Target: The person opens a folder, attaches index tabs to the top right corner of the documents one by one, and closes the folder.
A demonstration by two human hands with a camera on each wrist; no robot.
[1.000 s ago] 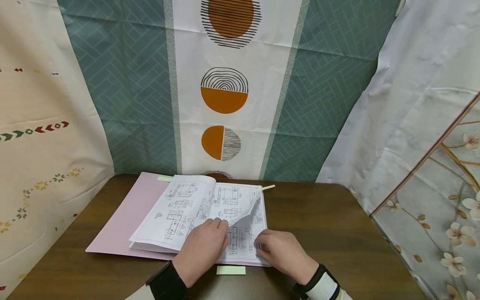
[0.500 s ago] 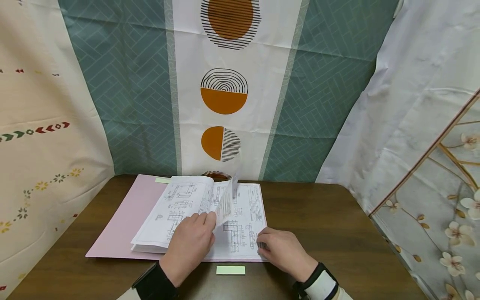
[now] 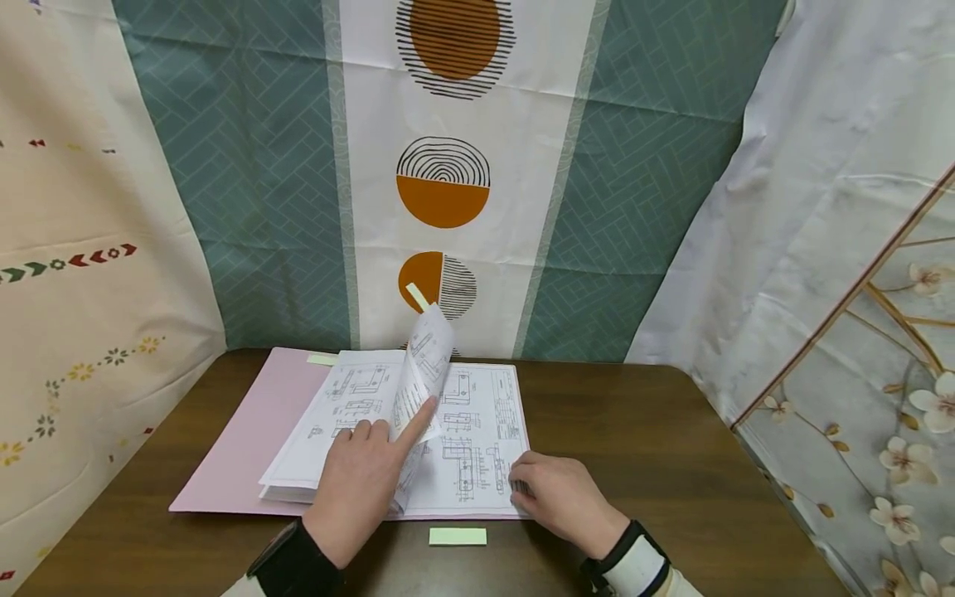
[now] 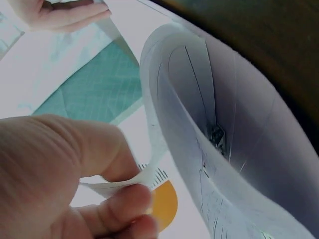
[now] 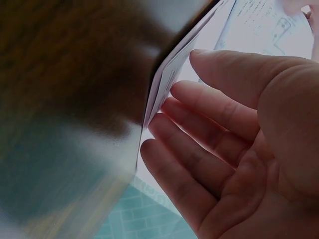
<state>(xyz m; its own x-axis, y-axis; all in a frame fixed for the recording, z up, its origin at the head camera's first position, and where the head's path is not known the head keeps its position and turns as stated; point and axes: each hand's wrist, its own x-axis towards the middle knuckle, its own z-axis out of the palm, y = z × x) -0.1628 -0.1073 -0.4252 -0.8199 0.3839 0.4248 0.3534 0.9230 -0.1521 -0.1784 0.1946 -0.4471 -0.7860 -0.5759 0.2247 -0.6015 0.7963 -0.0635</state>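
Note:
A stapled-looking stack of printed drawing sheets [image 3: 485, 406] lies spread on a pink folder [image 3: 231, 456]. My left hand [image 3: 361, 477] pinches one page [image 3: 431, 344] by its edge, index finger extended along it; the left wrist view shows thumb and fingers [image 4: 134, 206] on both sides of the paper. That page stands up and bends over toward the left, a green tab [image 3: 416, 296] at its top corner. At the lower right corner of the sheets, my right hand [image 3: 563, 502] rests with fingers [image 5: 174, 149] relaxed and slightly bent, fingertips at the page edge, holding nothing.
A pale green sticky note [image 3: 458, 536] lies on the brown table [image 3: 634, 431] just in front of the folder. Another green tab [image 3: 322, 359] sticks out at the top left of the turned pages. Patterned cloth [image 3: 298, 207] hangs behind the table and on both sides.
My left hand has moved left with the page, which has lifted off the right side and swung upright, curling leftward. The right hand stays at the right edge.

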